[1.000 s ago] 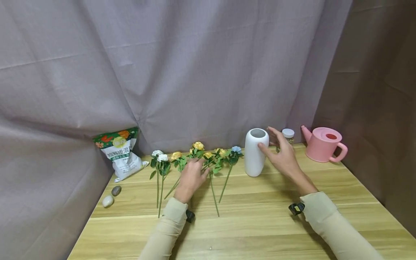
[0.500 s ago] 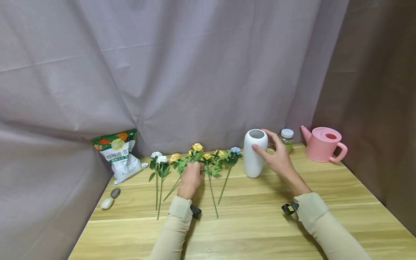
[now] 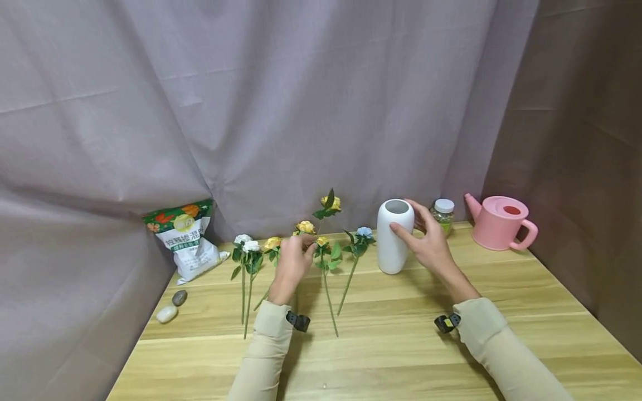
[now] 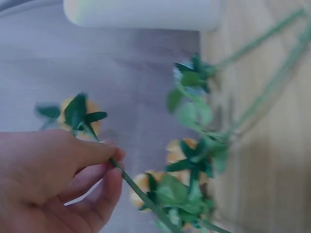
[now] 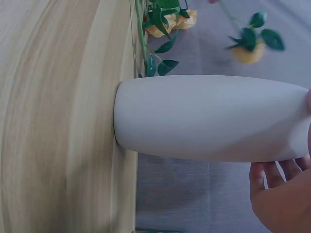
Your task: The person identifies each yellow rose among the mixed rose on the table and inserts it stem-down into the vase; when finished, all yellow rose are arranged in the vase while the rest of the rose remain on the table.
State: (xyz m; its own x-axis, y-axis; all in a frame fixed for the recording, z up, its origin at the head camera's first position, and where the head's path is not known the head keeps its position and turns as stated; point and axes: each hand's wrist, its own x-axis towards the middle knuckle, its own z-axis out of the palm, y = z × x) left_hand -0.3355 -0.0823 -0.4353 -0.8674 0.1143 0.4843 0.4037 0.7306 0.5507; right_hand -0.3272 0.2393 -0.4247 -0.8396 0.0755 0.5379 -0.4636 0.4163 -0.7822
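Observation:
My left hand (image 3: 292,263) pinches the green stem of a yellow rose (image 3: 331,204) between thumb and fingers. In the left wrist view the stem (image 4: 141,193) slants down from the fingertips, with the bloom above them. The rose is raised over the other flowers. My right hand (image 3: 430,244) grips the upper part of a white vase (image 3: 393,245), thumb on the near side and fingers behind. The vase stands upright on the table, its mouth uncovered. Between the hands lie a yellow rose (image 3: 322,242) and a blue rose (image 3: 364,231), stems toward me.
White roses (image 3: 251,245) and more yellow roses (image 3: 304,226) lie left of centre. A fertilizer bag (image 3: 193,245) leans on the curtain at far left, with two stones (image 3: 167,314) before it. A lidded jar (image 3: 443,214) and a pink watering can (image 3: 501,223) stand right of the vase.
My left hand has closed on a yellow rose's stem and lifted it from among the flowers. My right hand has settled around the vase's upper part.

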